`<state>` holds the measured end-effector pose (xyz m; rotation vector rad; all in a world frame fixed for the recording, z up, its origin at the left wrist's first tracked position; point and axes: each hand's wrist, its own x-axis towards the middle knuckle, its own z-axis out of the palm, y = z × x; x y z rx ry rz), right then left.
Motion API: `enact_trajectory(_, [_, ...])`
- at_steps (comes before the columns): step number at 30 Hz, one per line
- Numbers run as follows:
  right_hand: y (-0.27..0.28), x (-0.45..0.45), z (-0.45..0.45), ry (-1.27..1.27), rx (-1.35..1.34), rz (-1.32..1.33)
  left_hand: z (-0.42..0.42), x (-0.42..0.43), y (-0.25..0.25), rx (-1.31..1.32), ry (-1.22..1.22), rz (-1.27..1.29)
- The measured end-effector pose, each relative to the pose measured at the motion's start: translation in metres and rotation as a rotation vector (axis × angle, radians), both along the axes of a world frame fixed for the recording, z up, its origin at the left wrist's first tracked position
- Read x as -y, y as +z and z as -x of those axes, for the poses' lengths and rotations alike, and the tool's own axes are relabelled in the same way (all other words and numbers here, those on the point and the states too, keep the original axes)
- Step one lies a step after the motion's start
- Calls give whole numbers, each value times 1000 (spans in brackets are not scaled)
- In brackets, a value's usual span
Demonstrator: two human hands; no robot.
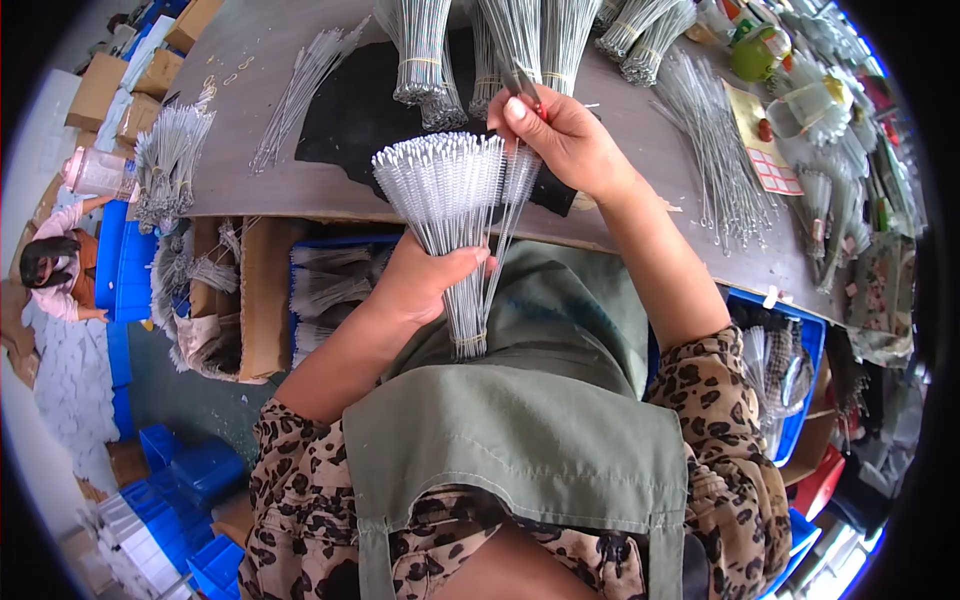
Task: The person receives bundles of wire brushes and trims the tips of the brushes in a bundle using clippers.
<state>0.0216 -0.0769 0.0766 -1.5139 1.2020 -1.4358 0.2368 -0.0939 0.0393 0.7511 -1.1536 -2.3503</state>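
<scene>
My left hand is closed around a thick bundle of thin wire brushes, held over my lap. Their white bristle ends fan out at the top, and the bare wire stems come together below at a yellowish band. A few brushes stand slightly apart on the right side of the bundle. Just above those, my right hand is closed on a scissors-like tool with dark metal blades and a bit of red handle. Whether its fingertips also touch a brush tip, I cannot tell.
Tied wire bundles lie on a black cloth on the table. Loose wires spread at the right, near a yellow card. Another bundle stands at the left edge. Another person is beside a blue bin.
</scene>
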Motion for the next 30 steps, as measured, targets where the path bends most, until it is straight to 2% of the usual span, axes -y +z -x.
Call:
enact_trajectory(2, [1,-3,-3,-169,-41,13,0,0,-1,-8,-14,13])
enact_trajectory(3, [2,-4,-5,-326,-120,95,0,1,-2,-14,-21,21])
enact_trajectory(6, [20,-33,-13,-609,-292,83,-2,0,-1,-3,-5,23])
enact_trajectory(7, [26,-45,-15,-578,-309,87,-2,-1,0,6,8,21])
enact_trajectory(10, [23,-74,-20,-306,-92,-201,-1,-2,6,-4,36,-1])
enact_trajectory(13, [17,-91,-35,-242,-120,-361,1,-4,10,34,40,24])
enact_trajectory(16, [7,-96,-41,-201,-172,-316,1,-5,10,47,20,22])
enact_trajectory(20, [12,-95,-44,-235,-169,-397,2,-6,10,34,22,47])
enact_trajectory(26, [3,-92,-46,-259,-159,-307,2,-7,9,29,35,68])
enact_trajectory(30, [10,-93,-43,-251,-185,-397,2,-8,9,23,36,61])
